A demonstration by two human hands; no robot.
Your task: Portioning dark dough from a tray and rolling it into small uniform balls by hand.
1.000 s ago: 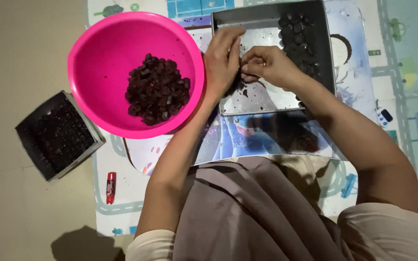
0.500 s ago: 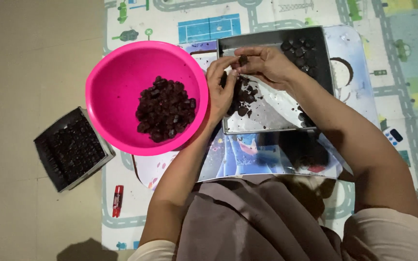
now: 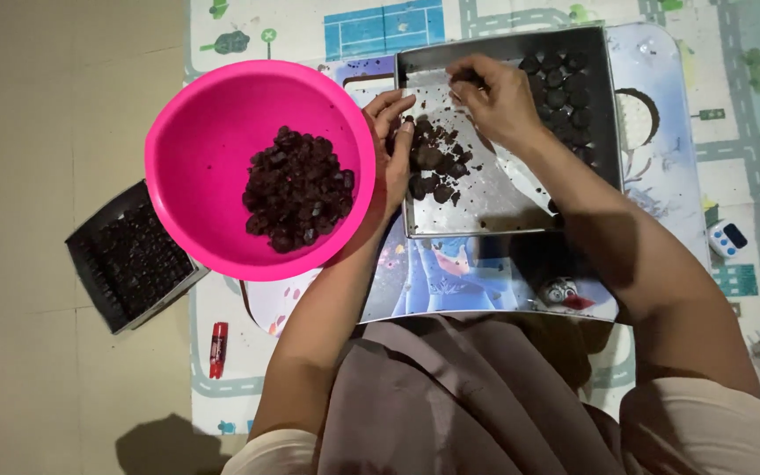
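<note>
A bright pink bowl holds a heap of dark brown lumps. To its right lies a metal baking tray with rows of small dark balls at its far right and loose dark lumps near its left side. My left hand rests palm up between the bowl and the tray, fingers apart, touching the loose lumps. My right hand is over the tray's upper middle, fingers pinched around a small dark piece.
A black square tray with dark contents sits on the floor at the left. A red tube lies on the printed play mat. A small white and blue toy is at the right.
My hands have parted: the left has dropped palm up beside the loose lumps, the right has moved up over the tray. The camera view has shifted, so everything sits further right.
</note>
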